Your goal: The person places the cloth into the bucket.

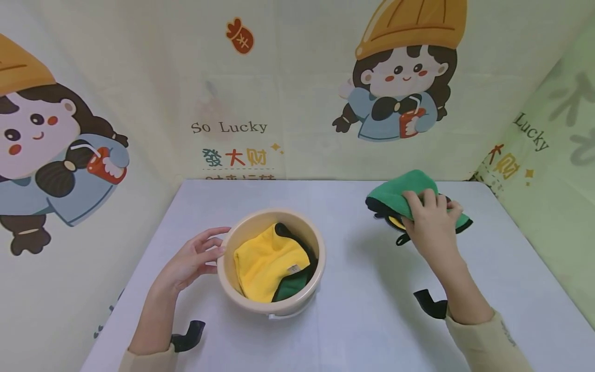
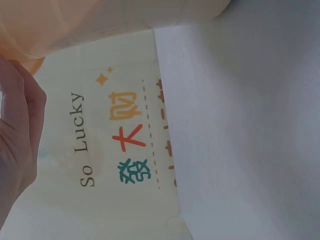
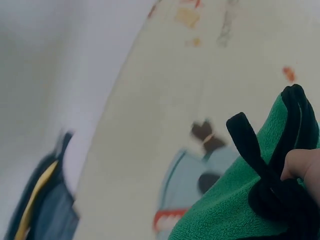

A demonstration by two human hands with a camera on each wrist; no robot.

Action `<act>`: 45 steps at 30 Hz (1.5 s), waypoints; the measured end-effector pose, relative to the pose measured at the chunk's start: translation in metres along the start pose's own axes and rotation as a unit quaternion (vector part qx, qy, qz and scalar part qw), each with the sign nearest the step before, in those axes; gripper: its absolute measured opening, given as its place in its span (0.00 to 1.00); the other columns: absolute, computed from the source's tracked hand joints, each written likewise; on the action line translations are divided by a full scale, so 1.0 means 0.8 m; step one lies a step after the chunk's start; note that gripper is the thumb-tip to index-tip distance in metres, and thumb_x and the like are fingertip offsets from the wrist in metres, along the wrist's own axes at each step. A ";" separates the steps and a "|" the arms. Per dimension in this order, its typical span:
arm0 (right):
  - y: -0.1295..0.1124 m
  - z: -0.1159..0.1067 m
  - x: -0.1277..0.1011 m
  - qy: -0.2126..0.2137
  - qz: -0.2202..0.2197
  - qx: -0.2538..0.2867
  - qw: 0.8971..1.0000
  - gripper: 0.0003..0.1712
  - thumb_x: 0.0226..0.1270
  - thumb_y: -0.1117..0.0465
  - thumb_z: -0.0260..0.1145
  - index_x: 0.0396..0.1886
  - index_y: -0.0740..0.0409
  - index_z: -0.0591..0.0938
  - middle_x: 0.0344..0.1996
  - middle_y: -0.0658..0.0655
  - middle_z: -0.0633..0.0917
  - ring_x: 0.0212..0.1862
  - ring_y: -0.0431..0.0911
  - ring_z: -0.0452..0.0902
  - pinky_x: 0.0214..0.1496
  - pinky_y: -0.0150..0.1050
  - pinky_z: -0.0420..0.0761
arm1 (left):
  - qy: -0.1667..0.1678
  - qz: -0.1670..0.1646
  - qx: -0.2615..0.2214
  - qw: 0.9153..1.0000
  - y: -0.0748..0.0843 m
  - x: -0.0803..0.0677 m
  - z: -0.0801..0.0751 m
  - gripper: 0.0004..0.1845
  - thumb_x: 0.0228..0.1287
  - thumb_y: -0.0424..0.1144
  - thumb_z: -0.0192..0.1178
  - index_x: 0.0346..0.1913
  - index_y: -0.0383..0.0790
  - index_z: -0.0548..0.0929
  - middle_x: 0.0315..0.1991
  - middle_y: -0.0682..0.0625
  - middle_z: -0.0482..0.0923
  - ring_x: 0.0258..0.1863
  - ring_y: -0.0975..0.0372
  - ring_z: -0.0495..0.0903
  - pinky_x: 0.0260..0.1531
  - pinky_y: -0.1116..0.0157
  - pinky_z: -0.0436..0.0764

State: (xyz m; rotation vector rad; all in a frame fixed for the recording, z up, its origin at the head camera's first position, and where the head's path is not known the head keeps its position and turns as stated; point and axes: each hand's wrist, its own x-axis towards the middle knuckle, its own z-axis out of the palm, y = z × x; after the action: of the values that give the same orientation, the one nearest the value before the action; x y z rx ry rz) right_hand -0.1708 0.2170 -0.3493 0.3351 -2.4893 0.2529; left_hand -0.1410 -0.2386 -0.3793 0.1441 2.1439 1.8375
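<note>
A cream bucket (image 1: 225, 281) stands left of centre on the table, with a folded yellow cloth (image 1: 262, 258) inside; its dark edging and a green side show. My left hand (image 1: 192, 258) touches the bucket's left side near the rim, fingers extended. In the left wrist view that hand (image 2: 17, 125) appears at the left, below the bucket's pale wall (image 2: 115, 20). At the back right, my right hand (image 1: 432, 222) grips a green cloth (image 1: 413, 183) with black edging. The right wrist view shows the green cloth (image 3: 220, 215) raised and bunched, its black loop (image 3: 245, 140) sticking out.
Below the green cloth lies a dark item with a yellow strip (image 3: 37, 195), blurred in the right wrist view. The white table (image 1: 353, 320) meets printed cloth walls (image 1: 307, 103) at the back and both sides. A white handle (image 1: 293, 312) hangs at the bucket's front.
</note>
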 end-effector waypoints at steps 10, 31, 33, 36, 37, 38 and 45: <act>-0.068 0.008 0.026 0.018 -0.100 0.020 0.995 0.23 0.48 0.67 0.71 0.46 0.57 0.74 0.34 0.62 0.72 0.35 0.58 0.65 0.42 0.59 0.59 | 0.000 0.001 -0.005 1.000 0.000 -0.001 0.000 0.27 0.62 0.35 0.57 0.64 0.39 0.62 0.37 0.50 0.75 0.33 0.57 0.81 0.35 0.60 0.82; -0.181 0.018 0.036 -0.062 -0.274 0.045 0.959 0.25 0.49 0.56 0.73 0.47 0.47 0.74 0.38 0.55 0.72 0.40 0.50 0.66 0.45 0.50 0.64 | -0.010 0.005 -0.016 1.000 0.000 -0.001 -0.003 0.26 0.63 0.34 0.55 0.63 0.39 0.63 0.37 0.50 0.75 0.33 0.58 0.81 0.34 0.60 0.82; -0.187 0.022 0.035 -0.067 -0.289 0.050 0.954 0.23 0.51 0.57 0.72 0.47 0.46 0.75 0.37 0.54 0.72 0.39 0.50 0.65 0.45 0.49 0.64 | -0.012 0.005 -0.018 1.000 0.001 -0.001 -0.003 0.25 0.63 0.34 0.55 0.63 0.39 0.63 0.37 0.50 0.75 0.33 0.58 0.81 0.34 0.60 0.82; -0.196 0.026 0.034 -0.074 -0.314 0.053 0.945 0.20 0.54 0.58 0.70 0.46 0.45 0.75 0.35 0.53 0.72 0.38 0.49 0.65 0.44 0.48 0.65 | -0.015 0.007 -0.021 1.000 0.001 -0.001 -0.003 0.25 0.64 0.33 0.55 0.63 0.38 0.62 0.36 0.50 0.75 0.33 0.58 0.81 0.34 0.60 0.82; -0.199 0.027 0.034 -0.076 -0.323 0.050 0.942 0.18 0.55 0.58 0.69 0.46 0.45 0.75 0.35 0.53 0.72 0.38 0.49 0.65 0.44 0.48 0.66 | -0.015 0.007 -0.021 1.000 0.001 -0.001 -0.003 0.25 0.64 0.33 0.55 0.63 0.37 0.62 0.36 0.50 0.75 0.32 0.58 0.81 0.33 0.60 0.82; -0.202 0.028 0.033 -0.080 -0.332 0.046 0.939 0.18 0.56 0.58 0.68 0.46 0.45 0.75 0.36 0.53 0.72 0.38 0.49 0.64 0.44 0.48 0.66 | -0.016 0.007 -0.022 1.000 0.001 -0.001 -0.003 0.25 0.64 0.33 0.55 0.63 0.37 0.62 0.36 0.50 0.75 0.32 0.58 0.81 0.33 0.60 0.82; -0.221 0.033 0.030 -0.122 -0.380 0.029 0.917 0.17 0.60 0.55 0.65 0.48 0.42 0.74 0.41 0.53 0.73 0.41 0.48 0.66 0.47 0.46 0.68 | -0.014 0.002 -0.026 1.000 0.000 -0.001 -0.003 0.25 0.63 0.34 0.55 0.63 0.38 0.62 0.36 0.51 0.75 0.31 0.58 0.81 0.33 0.61 0.82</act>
State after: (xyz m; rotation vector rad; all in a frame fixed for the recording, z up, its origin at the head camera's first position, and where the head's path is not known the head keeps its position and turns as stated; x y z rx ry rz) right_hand -0.1521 0.0377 -0.3380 1.3811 -2.3732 -0.0449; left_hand -0.1409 -0.2412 -0.3788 0.1612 2.0766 1.8819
